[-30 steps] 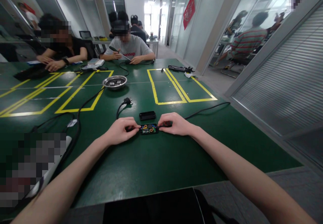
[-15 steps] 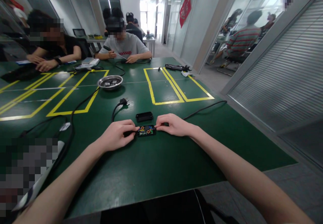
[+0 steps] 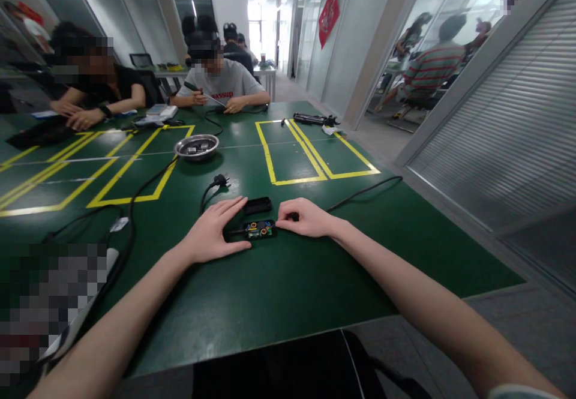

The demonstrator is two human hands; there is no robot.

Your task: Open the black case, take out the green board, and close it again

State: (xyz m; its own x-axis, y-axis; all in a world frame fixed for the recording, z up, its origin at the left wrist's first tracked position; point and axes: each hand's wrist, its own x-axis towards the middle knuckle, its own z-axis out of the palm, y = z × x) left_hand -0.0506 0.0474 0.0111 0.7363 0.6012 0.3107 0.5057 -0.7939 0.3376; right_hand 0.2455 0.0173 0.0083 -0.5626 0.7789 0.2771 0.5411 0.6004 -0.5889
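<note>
A small black power-supply case (image 3: 272, 234) lies on the table with its circuit board (image 3: 258, 229) and copper coils exposed. The matching black cover (image 3: 258, 205) rests just beyond it. My left hand (image 3: 211, 231) is open at the case's left side, thumb and fingers spread above and below a short stretch of black cable. With thumb and forefinger pinched together, my right hand (image 3: 306, 217) grips the black cable (image 3: 364, 194) where it meets the case's right end; the fingers partly hide that spot.
Beyond my left hand lies a black plug (image 3: 220, 180). Farther back are a metal bowl (image 3: 197, 147) with small metal parts, yellow tape outlines, and a black tripod-like object (image 3: 310, 119). A co-worker (image 3: 220, 81) across the table holds a screwdriver. Cables run along the left.
My left hand has let go of the case's left end and spread its fingers, shifting slightly away. My right hand keeps its pinch at the right end.
</note>
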